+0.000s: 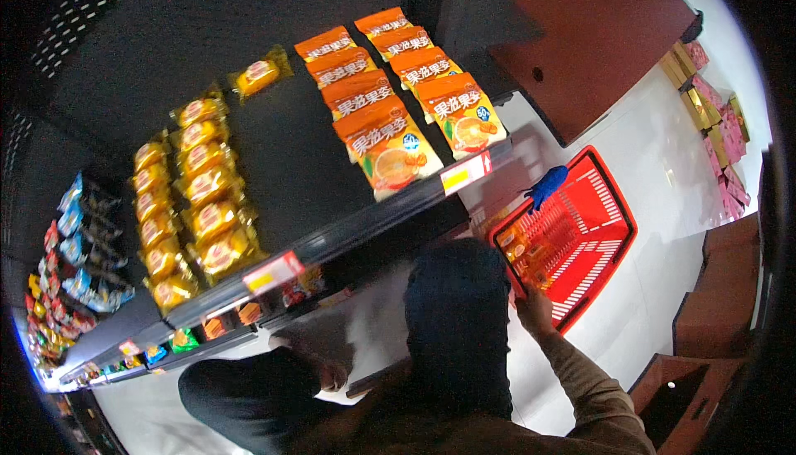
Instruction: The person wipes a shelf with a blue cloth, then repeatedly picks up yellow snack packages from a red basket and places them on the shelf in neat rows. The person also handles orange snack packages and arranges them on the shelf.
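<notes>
My right hand point(536, 310) grips the near rim of a red plastic shopping basket point(612, 231) on the floor at my right. Several small orange packs point(522, 247) lie inside it, at the side by the shelf. A blue knitted glove or cloth point(547, 189) hangs over the basket's far edge. My left hand point(334, 375) is low beside my bent knee, in shadow, and its fingers are hard to make out. Before me on a black shelf point(298, 150) stand two rows of orange snack pouches point(392, 144) and two rows of yellow-wrapped cakes point(211, 184).
One wrapped cake point(258, 77) lies apart toward the shelf's back. Price tags point(273, 271) line the front edge. Blue and red snack bags point(81, 231) fill the shelf at left. A reddish-brown panel point(597, 32) and pink and gold boxes point(715, 125) are beyond the basket.
</notes>
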Demonstrator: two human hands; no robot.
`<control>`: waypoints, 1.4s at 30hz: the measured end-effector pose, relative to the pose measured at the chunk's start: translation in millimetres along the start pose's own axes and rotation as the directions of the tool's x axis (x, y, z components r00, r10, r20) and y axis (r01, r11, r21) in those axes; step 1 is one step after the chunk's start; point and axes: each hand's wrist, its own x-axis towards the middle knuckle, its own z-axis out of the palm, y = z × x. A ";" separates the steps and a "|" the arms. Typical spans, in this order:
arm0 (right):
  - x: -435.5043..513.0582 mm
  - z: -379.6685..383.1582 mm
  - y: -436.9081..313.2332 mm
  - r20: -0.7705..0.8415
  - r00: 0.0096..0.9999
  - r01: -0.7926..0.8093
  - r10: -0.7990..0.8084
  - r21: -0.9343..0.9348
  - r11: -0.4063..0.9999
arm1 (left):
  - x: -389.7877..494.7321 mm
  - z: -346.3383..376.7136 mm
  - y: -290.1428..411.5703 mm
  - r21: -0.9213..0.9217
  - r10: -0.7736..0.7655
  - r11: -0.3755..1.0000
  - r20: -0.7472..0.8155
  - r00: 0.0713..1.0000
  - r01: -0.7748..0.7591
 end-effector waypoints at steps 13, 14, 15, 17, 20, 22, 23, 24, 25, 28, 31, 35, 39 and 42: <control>-4.1 25.4 57.8 0.016 1.000 0.017 -0.020 0.175 0.984 | 36.4 68.2 54.2 0.022 -0.002 1.000 0.205 0.979 -0.002; 2.2 23.9 62.2 0.024 0.999 0.030 -0.035 0.178 0.984 | 41.7 78.0 60.2 0.026 0.027 0.999 0.211 0.977 -0.034; 6.5 23.6 63.1 0.031 0.998 0.039 -0.046 0.184 0.982 | 44.3 89.9 65.2 0.031 0.057 0.997 0.222 0.973 -0.066; 9.8 25.8 63.0 0.049 0.997 0.044 -0.054 0.200 0.979 | 49.0 112.4 74.4 0.045 0.107 0.992 0.243 0.964 -0.121; 5.9 27.9 50.8 0.060 0.996 0.042 -0.059 0.258 0.965 | 53.0 129.6 83.8 0.093 0.153 0.979 0.244 0.958 -0.180; 11.2 11.7 18.6 0.018 0.998 0.055 -0.064 0.317 0.947 | 50.3 126.9 85.6 0.135 0.166 0.970 0.233 0.958 -0.201; 11.4 8.1 10.0 0.050 0.996 0.059 -0.075 0.259 0.964 | 48.9 123.3 86.4 0.153 0.172 0.966 0.233 0.957 -0.211; 14.3 4.3 4.6 0.077 0.994 0.063 -0.080 0.199 0.978 | 47.9 115.4 88.9 0.185 0.174 0.958 0.226 0.958 -0.218; 15.6 1.5 4.5 0.112 0.990 0.075 -0.091 0.138 0.988 | 45.2 112.6 89.6 0.209 0.178 0.952 0.219 0.960 -0.224; 25.7 23.5 22.0 0.039 0.973 0.220 -0.227 0.138 0.966 | 43.3 101.6 98.0 0.273 0.187 0.932 0.202 0.961 -0.239; 32.6 20.7 12.4 0.061 0.982 0.173 -0.178 0.084 0.981 | 40.2 99.1 101.6 0.334 0.200 0.909 0.176 0.964 -0.250; 36.9 -5.2 -0.2 0.020 0.980 0.196 -0.200 0.121 0.973 | 42.4 97.4 104.5 0.423 0.251 0.861 0.129 0.959 -0.282; 50.2 -44.1 11.2 0.226 0.952 0.096 -0.206 0.420 0.902 | 42.5 90.3 100.2 0.538 0.356 0.775 0.062 0.933 -0.331; 93.3 -79.6 55.0 0.236 0.963 -0.018 -0.127 0.532 0.847 | 41.6 70.9 89.4 0.704 0.463 0.612 0.049 0.885 -0.360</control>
